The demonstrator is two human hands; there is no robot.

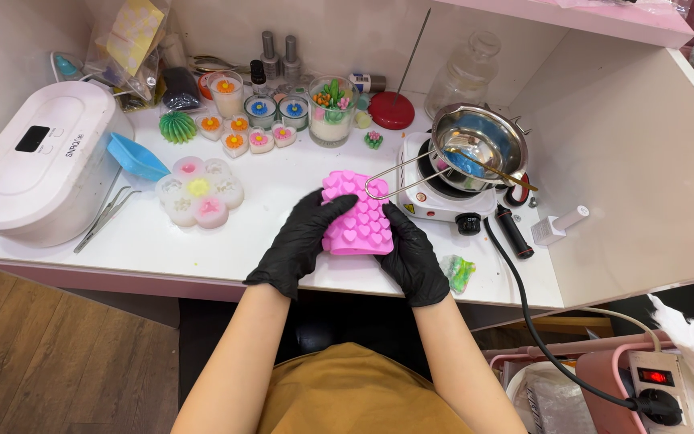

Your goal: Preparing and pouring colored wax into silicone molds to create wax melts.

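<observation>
White worktop (283,173) runs between pale walls, with a pink shelf edge far right and wood flooring near left. I see both forearms reaching forward from the near edge, bare to the wrist, each hand in a black glove.

My left hand (303,241) wraps the left side of a pink silicone mould (357,215), fingers curled over its upper face, thumb out of sight. My right hand (411,251) clasps the right side in the same way. Both hands are closed on the mould, which bends upward between them. It shows rows of small heart-shaped cavities. It sits at the near centre of the worktop, just left of a small white hotplate (435,199).

On the hotplate stands a steel melting pot (479,141) with blue contents; its wire handle reaches left to just above the mould's far edge.

Packages and labels: a clear bag with a yellow chequered card (132,36) stands far left against the wall. A white rounded appliance (38,161) with a small dark display occupies the left end. A clear glass jar (463,76) stands behind the pot. A small white rectangular bottle (560,223) lies right of the hotplate. A power strip (664,386) with a lit red switch sits near right, below the worktop.

A pale flower-shaped mould (198,193) lies left of the hands.
</observation>
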